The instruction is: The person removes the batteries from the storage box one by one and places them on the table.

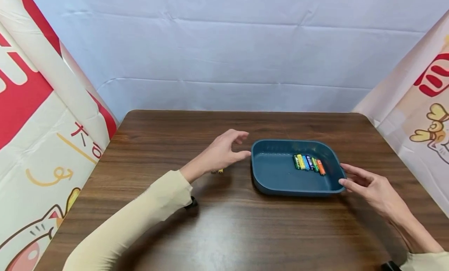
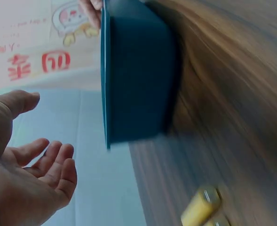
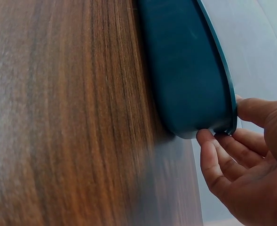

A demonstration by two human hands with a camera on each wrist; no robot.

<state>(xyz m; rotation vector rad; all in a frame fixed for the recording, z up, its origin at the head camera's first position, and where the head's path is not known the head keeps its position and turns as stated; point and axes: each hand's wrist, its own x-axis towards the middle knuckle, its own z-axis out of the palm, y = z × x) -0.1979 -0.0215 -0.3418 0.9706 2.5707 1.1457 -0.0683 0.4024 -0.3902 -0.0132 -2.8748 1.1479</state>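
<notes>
A dark blue plastic tray (image 1: 275, 175) stands on the wooden table, with several colourful batteries (image 1: 307, 163) side by side in its right half. My right hand (image 1: 373, 189) holds the tray's right end, thumb at the rim and fingers against the outer wall; the right wrist view shows this pinch. Beside the tray's left end is my left hand (image 1: 224, 149), thumb and fingers spread, nothing between them. In the left wrist view a gap separates that hand from the tray wall (image 2: 138, 75). Yellow batteries (image 2: 201, 207) lie on the table, partly hidden under the left forearm in the head view.
The brown table (image 1: 238, 220) runs up to a pale cloth backdrop (image 1: 231, 53). Printed curtains (image 1: 42, 119) with cartoon figures hang at both sides. A black band (image 1: 191, 203) shows under the left cuff.
</notes>
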